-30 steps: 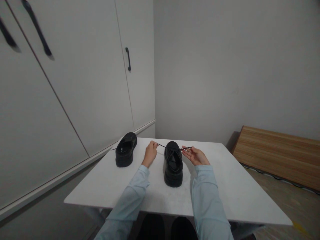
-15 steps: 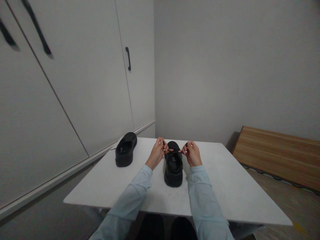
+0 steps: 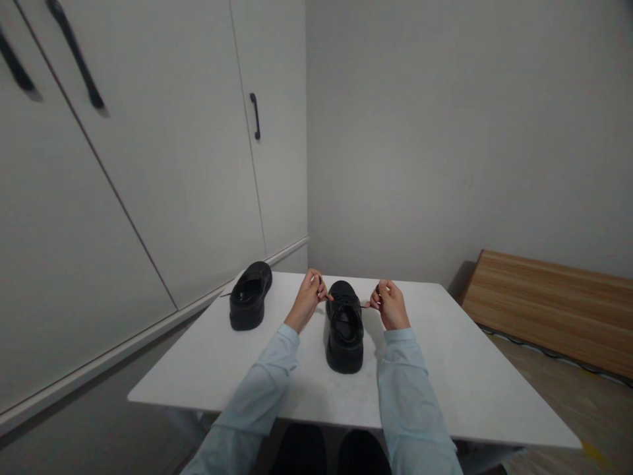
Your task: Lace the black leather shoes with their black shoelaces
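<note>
Centrally in the head view, a black, thick-soled leather shoe (image 3: 345, 326) stands on the white desk (image 3: 469, 382), heel toward the lower edge of the frame. The left hand (image 3: 309, 297) sits just left of its toe end, fingers curled and pinching one end of the thin black lace (image 3: 366, 305); the right hand (image 3: 390, 305), just right of the shoe, is likewise closed in a pinch on the other end, which runs short and taut to the front of the shoe.

The lacing seems threaded across the front, yet no knot or bow shows, so the tying looks barely begun; whether the ends are crossed is too small to tell. A second black shoe (image 3: 250, 295), left of centre, stands well apart from both hands; I judge it not yet dealt with.
</note>
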Available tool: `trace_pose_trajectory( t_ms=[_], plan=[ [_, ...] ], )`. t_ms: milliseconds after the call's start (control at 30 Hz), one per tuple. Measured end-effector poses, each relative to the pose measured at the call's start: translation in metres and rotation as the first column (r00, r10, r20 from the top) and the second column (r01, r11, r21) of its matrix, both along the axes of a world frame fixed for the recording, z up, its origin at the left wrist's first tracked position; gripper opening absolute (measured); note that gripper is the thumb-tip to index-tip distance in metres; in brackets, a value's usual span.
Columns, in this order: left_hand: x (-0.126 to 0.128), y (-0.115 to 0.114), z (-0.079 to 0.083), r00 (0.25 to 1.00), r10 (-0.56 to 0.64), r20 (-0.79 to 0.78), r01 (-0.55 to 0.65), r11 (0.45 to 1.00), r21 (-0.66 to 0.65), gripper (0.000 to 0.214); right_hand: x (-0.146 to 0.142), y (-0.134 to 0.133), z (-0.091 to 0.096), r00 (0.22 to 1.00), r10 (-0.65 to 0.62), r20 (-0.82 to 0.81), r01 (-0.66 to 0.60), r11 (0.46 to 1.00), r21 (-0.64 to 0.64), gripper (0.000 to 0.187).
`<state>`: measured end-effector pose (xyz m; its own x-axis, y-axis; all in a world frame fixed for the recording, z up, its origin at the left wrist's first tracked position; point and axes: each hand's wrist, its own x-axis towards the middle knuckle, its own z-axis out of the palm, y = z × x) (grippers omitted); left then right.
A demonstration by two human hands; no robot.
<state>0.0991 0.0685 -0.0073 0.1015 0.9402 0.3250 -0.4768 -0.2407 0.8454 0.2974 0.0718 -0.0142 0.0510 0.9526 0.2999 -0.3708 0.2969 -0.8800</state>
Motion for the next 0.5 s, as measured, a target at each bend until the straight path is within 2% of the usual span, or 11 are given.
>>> trace_pose_trajectory(
  t_ms=[333,500],
  plan=[
    [-0.0091,0.0044,-0.0038,0.999,0.038,-0.003,-0.038,0.999,-0.031,0.032,0.0081,0.0038,-0.0068,0.999,0.028,0.018,-0.027,0.996,-0.090,0.045],
    [-0.0084,0.0055,-0.0080,0.996,0.035,-0.085,-0.035,0.999,-0.002,0.035,0.0071,0.0025,-0.0044,1.000,-0.004,0.014,0.006,0.996,-0.090,0.044]
  ],
)
